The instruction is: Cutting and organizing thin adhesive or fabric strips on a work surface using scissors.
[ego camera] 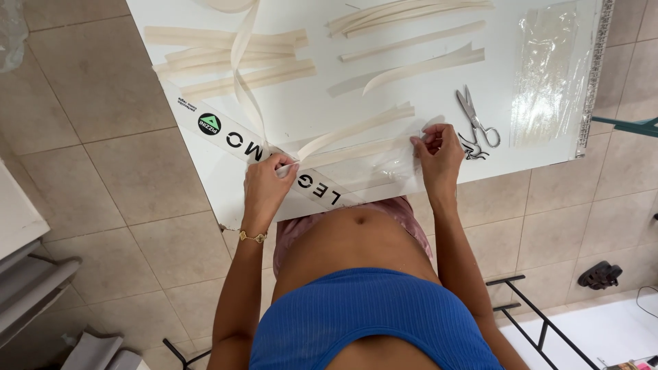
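The left hand [266, 183] pinches the end of a pale strip [356, 128], thumb and fingertips closed on it near the front edge of the white table [301, 103]. The right hand [439, 154] grips the other end, further along that same front edge, fingers curled down on the strip and on a crinkled clear film [384, 168] under it. Held from both ends like this, the strip appears to be kept taut and flat against the surface, which would stop it curling.

Just beyond the right hand, further in on the table, lie small silver scissors [476, 123], blades closed, within easy reach. More cut strips [233, 58] lie in loose bundles toward the table's far edge, apparently set aside out of the working area, and a long one loops back toward the left hand. A clear plastic sheet [548, 72] rests at the table's right end. Under the left hand, a printed band [233, 140] runs along the table's corner. The table stands on a beige tiled floor [103, 157].
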